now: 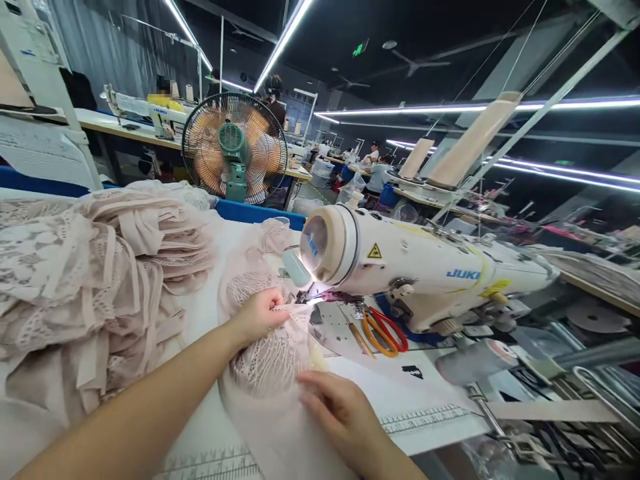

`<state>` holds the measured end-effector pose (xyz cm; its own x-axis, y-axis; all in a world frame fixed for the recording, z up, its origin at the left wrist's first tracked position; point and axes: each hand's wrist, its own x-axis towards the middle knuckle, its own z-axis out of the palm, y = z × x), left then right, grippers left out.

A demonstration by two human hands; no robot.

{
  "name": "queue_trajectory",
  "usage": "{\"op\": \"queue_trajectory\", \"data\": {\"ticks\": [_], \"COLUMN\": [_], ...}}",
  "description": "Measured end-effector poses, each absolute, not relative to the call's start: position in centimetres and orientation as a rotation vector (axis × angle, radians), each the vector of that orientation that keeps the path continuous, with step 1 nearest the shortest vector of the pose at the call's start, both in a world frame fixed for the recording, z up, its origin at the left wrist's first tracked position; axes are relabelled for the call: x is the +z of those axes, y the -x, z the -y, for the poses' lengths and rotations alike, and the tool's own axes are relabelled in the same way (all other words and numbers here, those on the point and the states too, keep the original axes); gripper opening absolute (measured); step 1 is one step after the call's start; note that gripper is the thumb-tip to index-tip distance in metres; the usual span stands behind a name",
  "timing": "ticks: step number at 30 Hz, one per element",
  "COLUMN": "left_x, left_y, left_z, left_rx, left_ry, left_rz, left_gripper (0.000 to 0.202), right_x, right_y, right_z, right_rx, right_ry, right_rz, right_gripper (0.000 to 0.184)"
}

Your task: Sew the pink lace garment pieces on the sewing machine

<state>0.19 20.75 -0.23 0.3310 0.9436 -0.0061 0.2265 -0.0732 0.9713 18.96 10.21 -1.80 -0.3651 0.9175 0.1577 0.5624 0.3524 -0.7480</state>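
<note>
A pale pink lace garment piece [267, 363] lies across the white table, its upper edge reaching the lit needle area of a white JUKI sewing machine [415, 263]. My left hand [261, 315] is closed on the lace with thumb and fingers pinched together, just left of the needle area. Lower down, my right hand [343, 410] has its bent fingers on the right edge of the same piece, the fingertips closed on the fabric. The presser foot is hard to make out in the glare.
A large pile of pink lace pieces [100, 267] covers the table's left side. Orange-handled scissors [379, 333], red-handled scissors [395, 327] and a small black blade [413, 372] lie by the machine. A fan [233, 147] stands behind; people sit at machines farther off.
</note>
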Motion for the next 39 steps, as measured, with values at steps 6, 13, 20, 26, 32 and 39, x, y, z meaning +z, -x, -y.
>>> {"op": "queue_trajectory", "data": {"ticks": [6, 13, 20, 26, 32, 39], "left_x": [-0.3, 0.1, 0.6, 1.2, 0.9, 0.7], "left_y": [-0.3, -0.7, -1.3, -1.8, -2.4, -2.9], "left_z": [-20.6, -20.8, -19.8, -18.8, -19.0, -19.0], "left_rx": [0.892, 0.814, 0.601, 0.139, 0.062, 0.004], "left_ry": [-1.576, -1.772, -2.147, -2.583, -2.635, -2.706], "left_rz": [-1.195, -1.34, -1.498, -1.533, -1.54, -1.549], "left_gripper": [0.021, 0.031, 0.017, 0.026, 0.032, 0.035], "right_x": [-1.0, -0.8, -1.0, -0.8, -0.6, -0.1], "right_y": [-18.1, -17.5, -18.5, -19.0, -19.3, -20.2], "right_z": [-11.0, -11.1, -12.0, -11.7, -12.0, -12.3], "right_rx": [0.646, 0.701, 0.602, 0.571, 0.569, 0.601], "right_ry": [1.53, 1.455, 1.654, 1.666, 1.664, 1.593], "right_rz": [2.063, 1.934, 2.044, 2.111, 2.119, 2.161], "right_gripper": [0.033, 0.014, 0.021, 0.023, 0.023, 0.012]}}
